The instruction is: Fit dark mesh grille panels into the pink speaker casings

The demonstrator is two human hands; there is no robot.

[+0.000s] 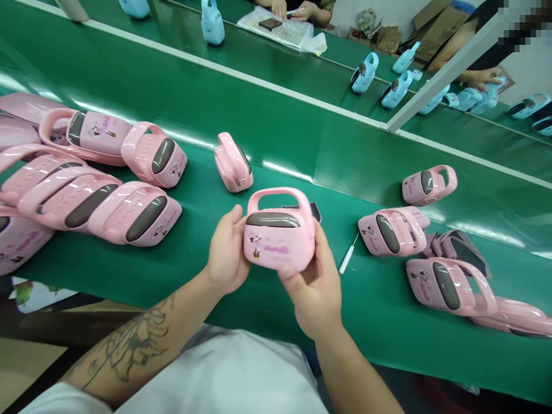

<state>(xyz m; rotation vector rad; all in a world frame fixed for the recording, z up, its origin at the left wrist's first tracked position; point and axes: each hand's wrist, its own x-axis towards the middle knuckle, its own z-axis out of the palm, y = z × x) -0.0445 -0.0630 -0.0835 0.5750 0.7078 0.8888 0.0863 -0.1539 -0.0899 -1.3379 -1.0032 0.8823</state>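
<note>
Between my hands is a pink plastic casing (280, 236) with a loop handle on top, a dark oval window and a printed cartoon figure on its front. My left hand (227, 253) presses against its left side, thumb pointing up and fingertips partly hidden behind it. Around its lower right edge my right hand (317, 287) is closed, with the thumb on the front. A dark flat piece (317, 212) shows partly behind the casing. To the right of my right hand, a white-handled screwdriver (347, 259) lies on the green table.
Several pink casings (135, 213) crowd the left side. One pink casing (233, 163) stands alone farther back. More pink casings (448, 284) and dark window pieces (463, 250) lie at right. Beyond a white rail (276, 83), co-workers' hands (293, 9) work near blue casings (364, 73).
</note>
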